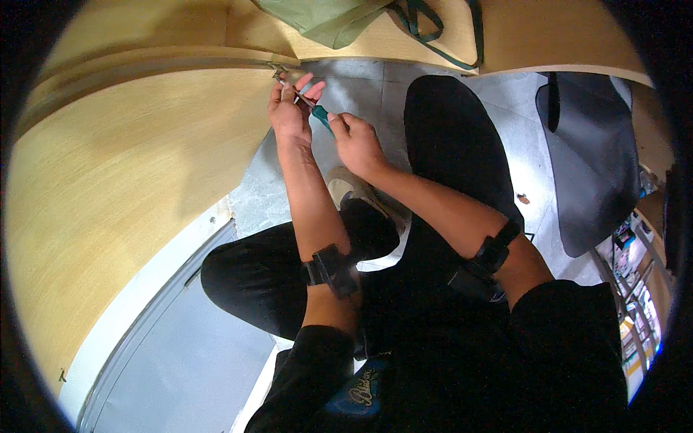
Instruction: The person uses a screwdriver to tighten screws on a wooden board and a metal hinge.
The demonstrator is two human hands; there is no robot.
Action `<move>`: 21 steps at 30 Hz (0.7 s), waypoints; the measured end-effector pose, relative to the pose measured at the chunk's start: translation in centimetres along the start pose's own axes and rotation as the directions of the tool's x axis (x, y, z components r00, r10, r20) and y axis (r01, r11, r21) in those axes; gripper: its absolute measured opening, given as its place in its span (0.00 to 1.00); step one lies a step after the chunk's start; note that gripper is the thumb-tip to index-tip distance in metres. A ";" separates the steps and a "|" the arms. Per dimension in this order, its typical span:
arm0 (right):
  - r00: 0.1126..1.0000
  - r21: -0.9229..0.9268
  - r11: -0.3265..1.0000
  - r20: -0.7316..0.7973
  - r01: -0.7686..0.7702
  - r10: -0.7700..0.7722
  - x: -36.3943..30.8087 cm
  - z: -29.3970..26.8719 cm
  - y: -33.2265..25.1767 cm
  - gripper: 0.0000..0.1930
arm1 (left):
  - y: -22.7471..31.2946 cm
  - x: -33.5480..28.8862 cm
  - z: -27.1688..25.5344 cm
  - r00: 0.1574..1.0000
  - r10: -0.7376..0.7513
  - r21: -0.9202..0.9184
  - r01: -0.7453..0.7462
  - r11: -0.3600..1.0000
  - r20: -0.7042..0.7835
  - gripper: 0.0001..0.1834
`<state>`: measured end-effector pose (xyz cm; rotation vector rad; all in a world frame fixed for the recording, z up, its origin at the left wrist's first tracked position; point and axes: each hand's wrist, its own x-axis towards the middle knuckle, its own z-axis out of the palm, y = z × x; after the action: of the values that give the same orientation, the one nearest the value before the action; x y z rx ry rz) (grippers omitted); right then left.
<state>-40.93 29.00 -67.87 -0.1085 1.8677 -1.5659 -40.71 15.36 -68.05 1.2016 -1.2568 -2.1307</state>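
Reaching forward, right hand point(359, 146) grasping green-handled screwdriver point(322, 117), left hand point(291, 119) palm-up, grip unclear

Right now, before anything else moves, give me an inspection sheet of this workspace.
Surface: grey tiled floor, brightly lit at right.
Job's things: green-handled screwdriver, its shaft pointing toward a small metal fitting at the corner of the wooden panel; tip contact unclear.
Clutter: small brown scrap on the floor.
Hands: right hand grips the handle; left hand is palm up at the shaft, its grip unclear.
Cables: nothing seen; a dark green strap hangs at the top.
Surroundings: olive-green fabric above, dark grey sheet-like item at right.
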 end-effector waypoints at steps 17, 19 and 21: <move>0.989 -0.263 0.954 0.004 0.145 -0.149 -0.8 0.1 -1.1 0.16 | -0.4 0.4 -0.5 0.998 0.007 -0.062 -0.003 0.998 0.066 0.17; 0.983 -0.288 0.941 -0.004 0.176 -0.185 -1.0 0.3 -1.1 0.15 | -0.3 0.5 -0.6 0.997 -0.011 -0.057 0.015 0.998 0.079 0.17; 0.983 -0.211 0.960 0.010 0.181 -0.183 -1.7 0.7 -1.3 0.13 | -0.2 0.4 -1.1 0.996 -0.009 -0.064 0.015 0.998 0.086 0.17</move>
<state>-39.70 28.84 -65.99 -0.3792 2.0772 -1.4827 -39.99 14.59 -68.64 1.1045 -1.2090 -2.2353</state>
